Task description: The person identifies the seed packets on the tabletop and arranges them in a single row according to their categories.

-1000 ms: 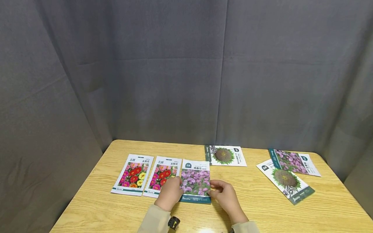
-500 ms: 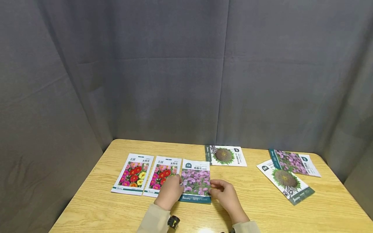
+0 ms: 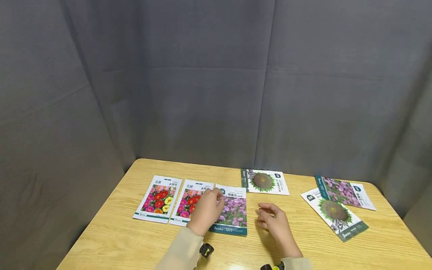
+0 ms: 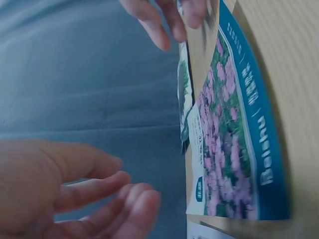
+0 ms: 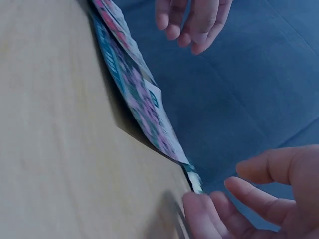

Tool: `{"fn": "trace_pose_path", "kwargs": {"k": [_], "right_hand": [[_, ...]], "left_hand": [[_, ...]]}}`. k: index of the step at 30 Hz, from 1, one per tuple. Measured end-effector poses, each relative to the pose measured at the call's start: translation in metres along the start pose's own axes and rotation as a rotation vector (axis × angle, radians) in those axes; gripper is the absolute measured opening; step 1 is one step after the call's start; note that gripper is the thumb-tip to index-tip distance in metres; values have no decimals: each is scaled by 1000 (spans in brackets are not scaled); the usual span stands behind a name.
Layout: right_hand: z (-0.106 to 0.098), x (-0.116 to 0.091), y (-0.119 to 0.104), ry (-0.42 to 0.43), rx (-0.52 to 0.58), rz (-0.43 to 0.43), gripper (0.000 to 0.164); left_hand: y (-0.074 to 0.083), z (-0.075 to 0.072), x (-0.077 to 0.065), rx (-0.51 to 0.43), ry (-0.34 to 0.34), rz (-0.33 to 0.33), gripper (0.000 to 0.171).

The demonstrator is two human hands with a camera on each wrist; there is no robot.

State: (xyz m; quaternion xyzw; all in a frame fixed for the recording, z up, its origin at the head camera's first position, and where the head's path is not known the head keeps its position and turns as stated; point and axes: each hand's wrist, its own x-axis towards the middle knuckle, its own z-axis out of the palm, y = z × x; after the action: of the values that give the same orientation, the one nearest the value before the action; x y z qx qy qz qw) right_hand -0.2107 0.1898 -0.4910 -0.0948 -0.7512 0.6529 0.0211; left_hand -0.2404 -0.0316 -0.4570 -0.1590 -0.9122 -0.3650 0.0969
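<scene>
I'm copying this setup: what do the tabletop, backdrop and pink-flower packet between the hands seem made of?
Tabletop: wood or wood-look laminate, slightly glossy; grain, bright reflection.
Backdrop: probably matte fabric; soft folds.
Pink-flower packet: coated paper or plastic film, smooth; thin, curved edge.

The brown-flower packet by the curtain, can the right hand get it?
Probably yes: the right hand looks empty, and only bare tabletop shows between it and the brown-flower packet, though it may need to stretch forward.
</scene>
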Motion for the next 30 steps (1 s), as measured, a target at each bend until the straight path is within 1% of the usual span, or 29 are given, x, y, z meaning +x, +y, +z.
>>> {"fn": "trace_pose_path", "kwargs": {"k": [1,4,8,12,14,17,19,21,24,27,30], "right_hand": [[-3,1,-1,15,-17,-3,30],[-11,7,-5,61,-54,-11,31],[-23,17,-10,115,-129,-30,32],[-36,28,-15,158,-238,-58,34],[-42,33,-18,169,-309,-78,34],[-49,44,-21,167,-400,-108,36],[-54,52,-23,151,-454,-128,38],[-59,60,-25,134,-497,-149,39],[-70,70,-26,114,-561,-165,41],[-81,80,-25,81,-599,-131,43],[-89,90,-23,52,-617,-75,45]], "left_hand": [[1,0,4,1,3,11,13],[2,-1,17,-19,-14,6,16],[1,1,32,2,-38,0,21],[1,7,48,46,-69,19,25],[0,9,58,54,-81,32,27],[-1,13,74,64,-98,32,29],[-2,16,83,78,-107,25,30],[-5,20,89,90,-122,15,31],[-12,26,95,123,-144,0,33],[-18,32,97,148,-151,-38,34],[-22,36,99,141,-150,-84,35]]}}
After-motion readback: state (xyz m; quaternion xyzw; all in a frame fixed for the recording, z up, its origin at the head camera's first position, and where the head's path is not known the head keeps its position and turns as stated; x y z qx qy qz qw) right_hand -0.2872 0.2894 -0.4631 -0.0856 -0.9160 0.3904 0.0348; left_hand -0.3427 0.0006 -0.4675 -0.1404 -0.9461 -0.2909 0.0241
